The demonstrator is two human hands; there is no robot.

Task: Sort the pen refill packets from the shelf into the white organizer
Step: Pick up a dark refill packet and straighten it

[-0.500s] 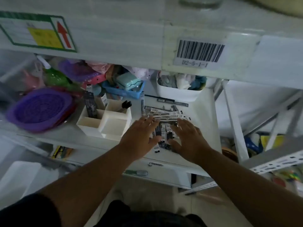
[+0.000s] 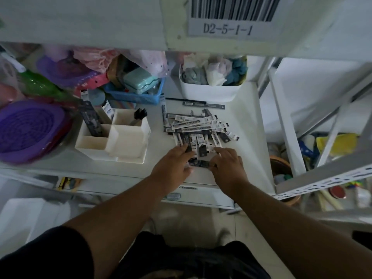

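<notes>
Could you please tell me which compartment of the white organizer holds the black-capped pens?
It is the back right compartment of the white organizer, nearest the blue basket. The back left one holds packets, and the front compartments look empty.

white shelf (image 2: pixel 243 121), refill packets (image 2: pixel 198 127), organizer (image 2: pixel 128 146)

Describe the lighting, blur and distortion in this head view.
Head view: dim, bluish lighting; wide-angle bending of the shelf uprights; purple basket smeared at the left edge; pile of refill packets fairly sharp, print unreadable; barcode label legible.
</notes>
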